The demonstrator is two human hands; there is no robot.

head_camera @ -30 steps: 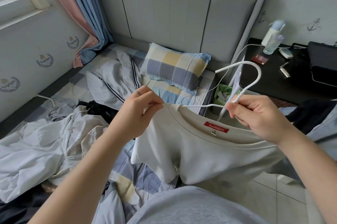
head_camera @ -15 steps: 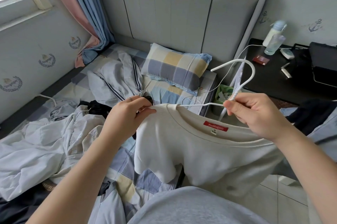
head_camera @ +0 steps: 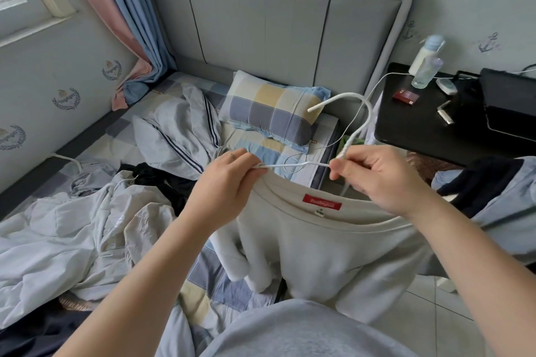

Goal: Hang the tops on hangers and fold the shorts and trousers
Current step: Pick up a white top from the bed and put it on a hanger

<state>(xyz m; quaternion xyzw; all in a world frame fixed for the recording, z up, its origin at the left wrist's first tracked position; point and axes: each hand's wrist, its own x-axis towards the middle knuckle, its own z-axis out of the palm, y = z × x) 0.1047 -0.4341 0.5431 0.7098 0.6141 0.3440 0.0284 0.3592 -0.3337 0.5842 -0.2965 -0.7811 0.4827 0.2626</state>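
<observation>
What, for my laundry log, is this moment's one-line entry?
step: hanging cream top | left hand: pinches white hanger arm at collar | right hand: grips hanger neck

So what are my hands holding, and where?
Left hand pinches the hanger by one arm, at the neckline of the top; right hand pinches it at the hook's base.

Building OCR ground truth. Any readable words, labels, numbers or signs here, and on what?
Red neck label on the white top: white lettering, too blurred to read.
Small white tag below it: too small to read.
Wreath emblems on the wall: banner lettering blurred.
Red box on the black table: nothing readable.
</observation>
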